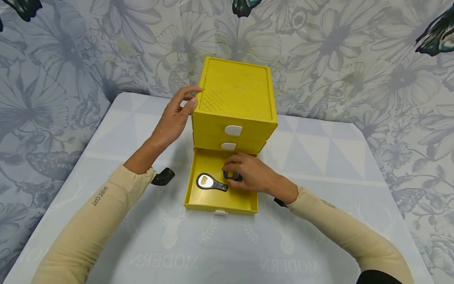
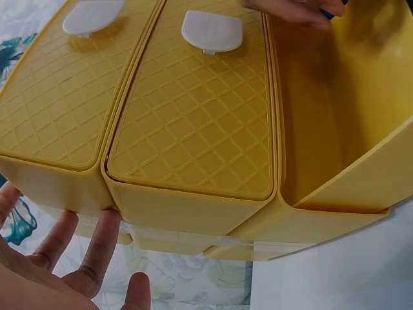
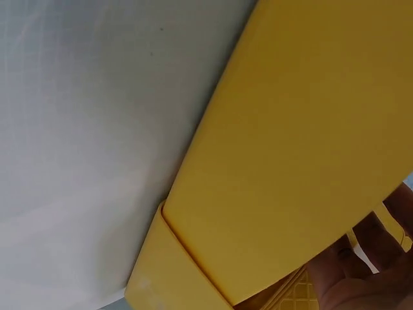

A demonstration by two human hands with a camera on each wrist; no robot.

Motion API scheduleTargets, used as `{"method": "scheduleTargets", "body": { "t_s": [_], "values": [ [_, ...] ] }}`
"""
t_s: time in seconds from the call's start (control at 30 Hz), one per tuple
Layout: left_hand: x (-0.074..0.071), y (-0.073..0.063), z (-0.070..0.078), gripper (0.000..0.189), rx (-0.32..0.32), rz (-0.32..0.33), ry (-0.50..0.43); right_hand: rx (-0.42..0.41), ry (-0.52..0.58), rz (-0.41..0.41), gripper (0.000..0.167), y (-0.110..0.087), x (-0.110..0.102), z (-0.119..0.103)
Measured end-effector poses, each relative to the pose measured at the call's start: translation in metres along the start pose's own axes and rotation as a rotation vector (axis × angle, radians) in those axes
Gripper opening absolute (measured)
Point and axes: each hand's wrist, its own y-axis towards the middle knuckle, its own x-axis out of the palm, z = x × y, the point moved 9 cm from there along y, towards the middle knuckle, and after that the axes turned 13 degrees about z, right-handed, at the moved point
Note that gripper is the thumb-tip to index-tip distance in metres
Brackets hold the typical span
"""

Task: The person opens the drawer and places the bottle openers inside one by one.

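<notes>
A yellow drawer unit [image 1: 235, 90] stands on the table with its bottom drawer [image 1: 202, 203] pulled out. My left hand [image 1: 177, 114] rests against the upper left side of the unit; in the left wrist view its fingers [image 2: 100, 248] are spread along that side. Inside the drawer lies a black bottle opener [image 1: 211, 182] with a shiny head. Right beside it, my right hand [image 1: 250, 173] pinches a small dark blue and black object [image 1: 237, 177], whose kind I cannot tell. In the right wrist view the drawer's wall hides that object, and only fingers [image 3: 377, 239] show past its edge.
Two more drawers with white tabs [image 1: 233, 130] are closed above the pulled-out one. The pale patterned tabletop [image 1: 170, 236] spreads around the unit. Behind it rises a wall with floral paper [image 1: 319, 51]. A black strap end [image 1: 163, 176] sticks out at the left wrist.
</notes>
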Motion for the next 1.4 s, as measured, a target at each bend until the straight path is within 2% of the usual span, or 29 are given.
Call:
{"method": "scheduleTargets", "body": {
  "t_s": [0.13, 0.33, 0.67, 0.9, 1.17, 1.4],
  "values": [
    [0.001, -0.001, 0.000, 0.040, -0.001, -0.004, -0.001, 0.009, -0.012, 0.002, 0.022, -0.002, 0.000, 0.001],
    [0.001, -0.003, 0.001, 0.040, -0.001, -0.001, 0.001, 0.017, 0.007, 0.076, 0.018, -0.009, -0.014, -0.003],
    [0.001, -0.003, -0.003, 0.041, -0.006, -0.001, -0.004, 0.051, 0.044, 0.134, 0.021, -0.033, -0.032, -0.024],
    [0.000, 0.000, 0.000, 0.041, -0.003, 0.003, 0.010, 0.095, 0.077, 0.194, 0.022, -0.042, -0.043, -0.033],
    [0.002, 0.001, 0.000, 0.041, -0.007, 0.003, -0.009, 0.128, 0.183, 0.345, 0.022, -0.057, -0.053, -0.054],
    [0.001, 0.002, 0.001, 0.041, -0.005, 0.004, 0.005, 0.087, 0.145, 0.438, 0.019, -0.068, -0.055, -0.079]
  ]
}}
